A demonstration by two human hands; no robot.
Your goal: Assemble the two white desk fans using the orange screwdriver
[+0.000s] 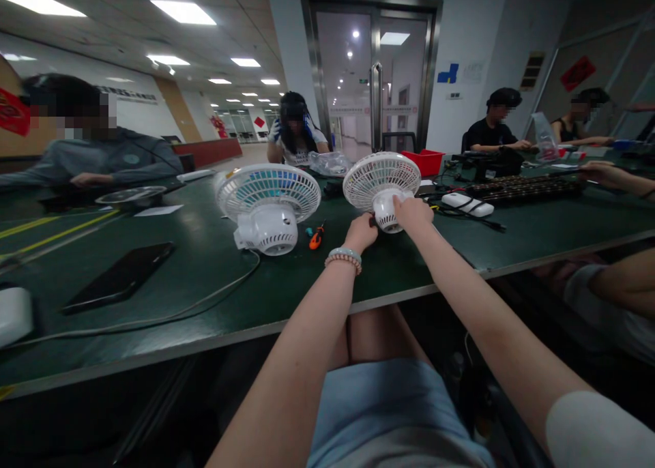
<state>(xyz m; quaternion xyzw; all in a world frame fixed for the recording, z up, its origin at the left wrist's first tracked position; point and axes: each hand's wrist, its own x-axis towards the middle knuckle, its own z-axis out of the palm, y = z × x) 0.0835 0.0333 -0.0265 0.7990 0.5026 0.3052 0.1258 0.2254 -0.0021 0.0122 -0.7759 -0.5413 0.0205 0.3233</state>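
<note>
A small white electric fan (381, 174) lies face away on the green table, its round motor housing turned towards me. My right hand (413, 215) grips the right side of that housing, fingers curled over it. On the housing's lower left, my left hand (361, 232) is closed, with a small dark part showing at its fingertips; the fingers are partly hidden. Left of my hands stands a second white fan (269, 209) with blue blades behind its grille, which I am not touching. Between the fans lies an orange and black screwdriver (316, 238) beside a small teal piece (309, 231).
A black phone (120, 277) and a grey cable (205, 297) lie on the left of the table (168, 331). To the right are a white power strip (467, 205), black cables and a dark slatted object (527, 188). A red bin (427, 162) stands behind. Several people sit around.
</note>
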